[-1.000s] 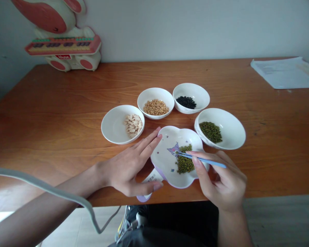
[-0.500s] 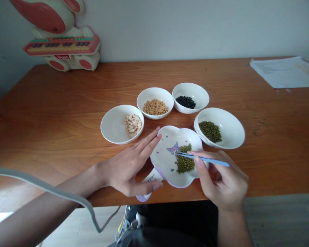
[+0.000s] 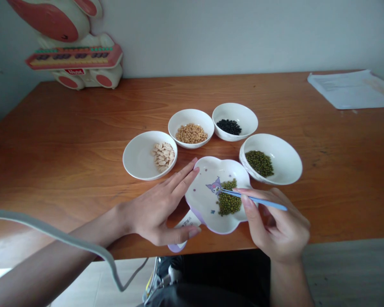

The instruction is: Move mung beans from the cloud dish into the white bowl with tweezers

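Observation:
A flower-shaped white plate point(image 3: 202, 200) with a cartoon print lies at the table's near edge and holds a small heap of green mung beans point(image 3: 228, 202). My left hand point(image 3: 158, 209) rests against the plate's left rim, fingers stretched out flat, thumb at the near rim. My right hand point(image 3: 277, 226) pinches blue tweezers point(image 3: 259, 200); their tips lie over the green beans. Right of the plate stands a white bowl point(image 3: 284, 164) with more green beans.
Behind the plate stand three more white bowls: pale seeds point(image 3: 141, 155), yellow beans point(image 3: 191, 121), black beans point(image 3: 240, 115). A toy keyboard point(image 3: 73, 55) is at the back left, papers point(image 3: 352, 89) at the back right. A grey cable point(image 3: 51, 232) crosses my left forearm.
The tweezers have shifted slightly to the right over the green beans. My left hand has stayed against the plate. The view has drifted a little.

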